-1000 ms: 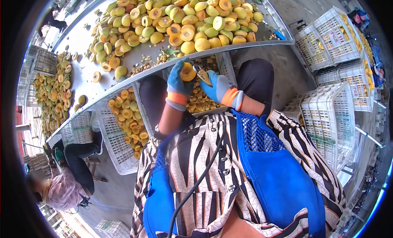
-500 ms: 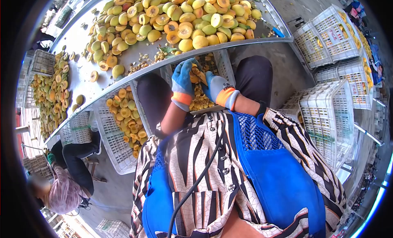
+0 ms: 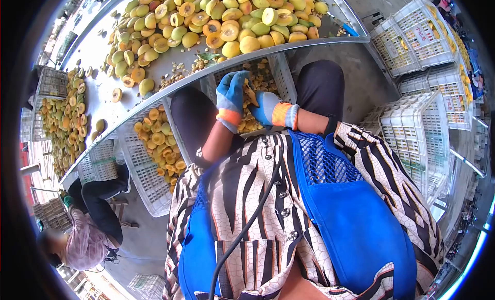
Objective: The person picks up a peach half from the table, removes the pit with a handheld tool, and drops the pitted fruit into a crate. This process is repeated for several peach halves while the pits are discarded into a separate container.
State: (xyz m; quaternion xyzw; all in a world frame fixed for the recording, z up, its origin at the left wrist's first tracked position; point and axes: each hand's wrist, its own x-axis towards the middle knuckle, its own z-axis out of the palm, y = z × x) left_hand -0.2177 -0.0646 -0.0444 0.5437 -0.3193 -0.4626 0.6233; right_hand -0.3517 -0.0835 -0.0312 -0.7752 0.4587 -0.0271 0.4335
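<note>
My left hand (image 3: pixel 230 96), in a blue and grey glove with an orange cuff, is closed at the table's front edge. An orange-brown piece of apricot (image 3: pixel 250 95) shows at its fingers, partly hidden. My right hand (image 3: pixel 270 108), gloved alike, meets it from the right with its fingers curled in. Whatever the right fingers hold is hidden by the glove. Below both hands, between my knees, stands a crate (image 3: pixel 282 75) with apricot pieces (image 3: pixel 263 78) inside.
Halved apricots (image 3: pixel 206 21) and loose pits (image 3: pixel 178 75) cover much of the metal table (image 3: pixel 98 52). Crates of fruit stand left (image 3: pixel 147 189) and right (image 3: pixel 412 34). A blue-handled tool (image 3: pixel 350 30) lies at the table's right corner. Another person (image 3: pixel 87 243) sits at lower left.
The round orange fruit seen between my hands is now mostly out of sight. My right hand has turned and sits slightly lower beside the left. The whole view has shifted a little.
</note>
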